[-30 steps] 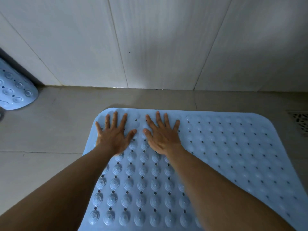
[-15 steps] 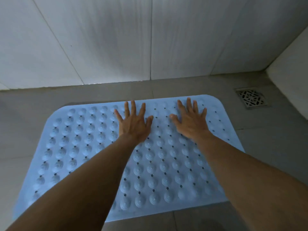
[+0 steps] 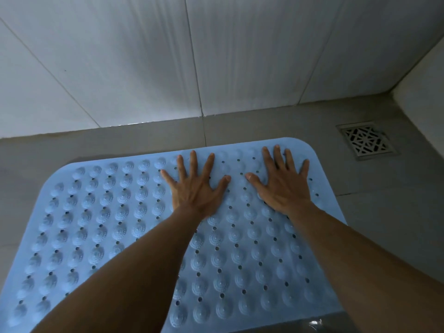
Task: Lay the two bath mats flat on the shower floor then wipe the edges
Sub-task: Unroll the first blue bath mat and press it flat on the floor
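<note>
a light blue bath mat (image 3: 134, 212) lies flat on the grey tiled shower floor (image 3: 384, 212), its far edge running near the base of the white tiled wall (image 3: 144, 68). the mat's surface is covered in rows of round raised bumps with small drain holes between them. the left hand (image 3: 195, 191) rests palm down on the mat near the middle of the far edge, fingers straight and spread wide. the right hand (image 3: 283, 186) lies palm down beside it, toward the mat's far right corner, fingers likewise straight and splayed, pressing on the mat. both bare forearms reach in from the bottom of the view. a square metal floor drain (image 3: 366, 140) sits in the floor just beyond the mat's right corner, apart from it.
</note>
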`<action>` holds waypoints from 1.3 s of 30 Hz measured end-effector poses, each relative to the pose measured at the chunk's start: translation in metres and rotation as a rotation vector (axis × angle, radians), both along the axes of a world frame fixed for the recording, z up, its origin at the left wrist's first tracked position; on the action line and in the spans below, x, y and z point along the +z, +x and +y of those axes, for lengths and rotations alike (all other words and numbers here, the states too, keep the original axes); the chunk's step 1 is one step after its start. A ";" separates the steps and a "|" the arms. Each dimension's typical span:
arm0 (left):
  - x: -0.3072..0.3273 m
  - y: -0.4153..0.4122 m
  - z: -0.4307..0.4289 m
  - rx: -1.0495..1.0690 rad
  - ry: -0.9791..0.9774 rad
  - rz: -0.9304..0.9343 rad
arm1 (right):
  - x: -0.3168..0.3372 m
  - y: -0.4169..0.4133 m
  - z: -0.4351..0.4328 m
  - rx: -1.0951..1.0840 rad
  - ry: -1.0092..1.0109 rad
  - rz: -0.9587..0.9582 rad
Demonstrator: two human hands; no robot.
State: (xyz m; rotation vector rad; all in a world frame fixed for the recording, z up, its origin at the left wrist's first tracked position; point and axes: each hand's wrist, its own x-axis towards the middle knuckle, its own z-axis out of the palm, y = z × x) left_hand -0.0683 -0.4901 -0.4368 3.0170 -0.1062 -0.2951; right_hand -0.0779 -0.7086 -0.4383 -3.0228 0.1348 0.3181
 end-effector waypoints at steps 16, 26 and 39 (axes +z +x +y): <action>0.001 0.004 -0.001 -0.009 0.043 0.030 | 0.004 0.005 0.001 -0.027 0.011 0.044; 0.008 0.010 0.002 -0.032 -0.013 0.147 | 0.008 0.008 0.000 -0.044 0.014 0.152; 0.016 -0.077 0.117 0.029 -0.314 -0.106 | 0.029 -0.060 0.151 0.004 0.166 0.006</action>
